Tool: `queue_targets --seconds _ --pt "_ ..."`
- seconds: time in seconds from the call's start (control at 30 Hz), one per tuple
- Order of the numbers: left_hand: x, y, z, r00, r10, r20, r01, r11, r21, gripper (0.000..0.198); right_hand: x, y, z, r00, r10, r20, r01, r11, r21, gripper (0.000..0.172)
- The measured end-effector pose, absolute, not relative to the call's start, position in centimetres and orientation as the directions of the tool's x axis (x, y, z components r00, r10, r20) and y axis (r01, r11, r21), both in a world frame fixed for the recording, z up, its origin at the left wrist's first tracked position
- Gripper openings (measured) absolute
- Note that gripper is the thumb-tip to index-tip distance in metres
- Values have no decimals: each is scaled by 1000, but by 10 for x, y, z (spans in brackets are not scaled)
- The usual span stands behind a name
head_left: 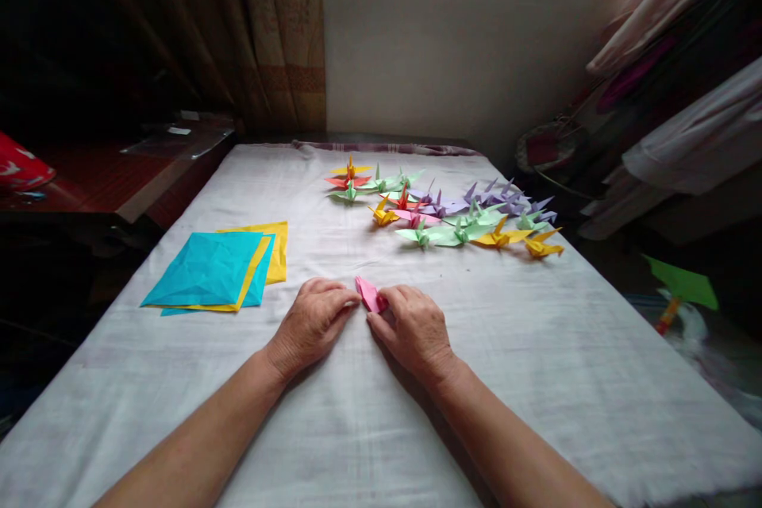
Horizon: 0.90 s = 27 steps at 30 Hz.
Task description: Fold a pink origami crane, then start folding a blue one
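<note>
A small folded piece of pink paper [369, 294] lies on the white cloth [536, 381] between my two hands. My left hand [313, 321] rests knuckles up with its fingers curled down, the fingertips pressing on the paper's left edge. My right hand [410, 327] is curled too, pinching the paper's right end against the cloth. Part of the pink paper is hidden under my fingers.
A stack of blue and yellow paper squares [217, 270] lies to the left. Several folded paper cranes [452, 214] in many colours are spread at the far right of the cloth. A dark wooden surface [113, 178] stands left, hanging clothes [684, 95] right.
</note>
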<state>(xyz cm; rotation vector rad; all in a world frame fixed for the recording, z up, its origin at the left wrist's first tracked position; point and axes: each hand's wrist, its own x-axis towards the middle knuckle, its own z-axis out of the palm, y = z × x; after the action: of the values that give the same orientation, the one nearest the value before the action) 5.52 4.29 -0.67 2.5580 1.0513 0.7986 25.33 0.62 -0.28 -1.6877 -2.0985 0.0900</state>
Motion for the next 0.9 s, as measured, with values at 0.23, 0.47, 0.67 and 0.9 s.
queue_targets --seconds 0.23,0.47,0.67,0.9 --pt "55 43 -10 581 695 423 632 -713 303 43 255 8 -14 -137 936 325 756 311 -576 37" --pt "57 42 -8 590 748 304 647 -663 376 26 256 10 -19 -179 923 340 705 361 -610 40" --pt "56 41 -5 581 756 301 634 -652 415 25 259 10 -17 -187 922 339 697 368 -615 46" --pt "55 42 -5 591 754 288 623 -653 431 27 262 11 -12 -151 952 265 606 301 -737 46"
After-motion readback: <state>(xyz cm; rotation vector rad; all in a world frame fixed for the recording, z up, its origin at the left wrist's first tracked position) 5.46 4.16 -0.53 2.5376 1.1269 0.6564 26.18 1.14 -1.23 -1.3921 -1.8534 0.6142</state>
